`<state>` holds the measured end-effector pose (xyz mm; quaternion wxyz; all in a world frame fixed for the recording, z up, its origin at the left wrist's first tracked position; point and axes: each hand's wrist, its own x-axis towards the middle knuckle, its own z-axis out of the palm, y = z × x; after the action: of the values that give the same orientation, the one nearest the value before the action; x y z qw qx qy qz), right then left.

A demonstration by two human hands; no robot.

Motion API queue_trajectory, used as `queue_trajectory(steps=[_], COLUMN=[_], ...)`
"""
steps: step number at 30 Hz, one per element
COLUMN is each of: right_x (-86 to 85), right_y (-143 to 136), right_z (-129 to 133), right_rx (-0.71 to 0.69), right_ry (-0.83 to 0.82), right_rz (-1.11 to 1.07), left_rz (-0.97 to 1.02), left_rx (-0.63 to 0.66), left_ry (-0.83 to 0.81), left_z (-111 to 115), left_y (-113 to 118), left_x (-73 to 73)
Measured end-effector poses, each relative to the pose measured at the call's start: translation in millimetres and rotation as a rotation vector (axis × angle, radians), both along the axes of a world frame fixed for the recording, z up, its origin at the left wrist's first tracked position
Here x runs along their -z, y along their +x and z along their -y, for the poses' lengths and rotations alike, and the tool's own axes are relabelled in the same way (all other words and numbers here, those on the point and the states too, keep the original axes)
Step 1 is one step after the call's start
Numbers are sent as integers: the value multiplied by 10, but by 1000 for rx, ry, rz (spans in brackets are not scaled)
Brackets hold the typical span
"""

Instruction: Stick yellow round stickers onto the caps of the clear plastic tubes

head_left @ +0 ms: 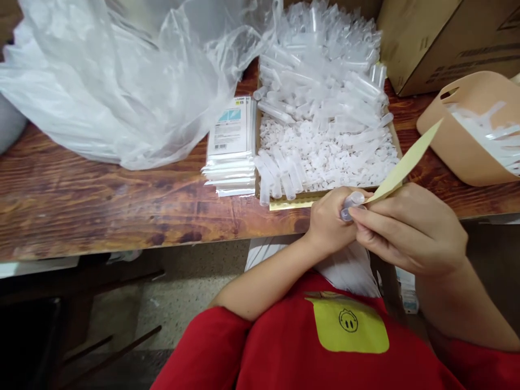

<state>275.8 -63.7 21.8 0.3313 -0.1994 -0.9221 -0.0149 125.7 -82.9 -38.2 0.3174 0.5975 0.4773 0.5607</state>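
My left hand (331, 219) is wrapped round a couple of translucent plastic tubes (352, 203), whose round ends poke out toward my right hand. My right hand (410, 230) is closed, with a pale yellow paper strip (406, 162) rising from between its fingers. Its fingertips touch the tube ends or lie right beside them. Just beyond both hands, a shallow cardboard tray (329, 193) holds a heap of clear tubes (320, 86) and many small white plastic pieces (333, 154). Several tubes (280, 173) lie together at its near left corner.
A stack of printed packets (229, 146) stands left of the tray, beside a large clear plastic bag (134, 92). At the right is a tan plastic bin (459, 146) with clear pieces inside; a cardboard box (439, 43) stands behind. Another yellow strip (294, 205) lies at the wooden table's (122, 211) front.
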Motion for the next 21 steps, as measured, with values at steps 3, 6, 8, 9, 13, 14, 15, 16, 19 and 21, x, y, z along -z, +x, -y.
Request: queue_trajectory(steps=[3,6,8,9,13,14,15,16,19,21], right_x=[44,75,79,76,37,23,9,-6,-52,-84], right_y=[42,96,126,136,143,137,130,120,84,63], right_z=[21,34,40,44,68,74,78,81,78,75], right_rx=[-2,27,52,56,53,48,42,31,13,14], right_ry=[-42,-114,-167,-187,-204,-190,-170,-147,-79,-39], right_rz=[19,46,76,85,112,116,121,125,156,177], left_rz=[-3,-39,-51,-52,-48,-44,-39,-39,-81,-113], left_rx=[9,21,23,20,22,29,34,37,38,40], left_ry=[18,-19,-38,-43,-29,-17,-7,0,-20,-32], left_z=[9,17,20,19,15,15,16,17,23,26], left_y=[2,-3,-5,-4,1,1,0,-1,-6,-7], left_x=[12,28,36,37,27,22,18,14,13,18])
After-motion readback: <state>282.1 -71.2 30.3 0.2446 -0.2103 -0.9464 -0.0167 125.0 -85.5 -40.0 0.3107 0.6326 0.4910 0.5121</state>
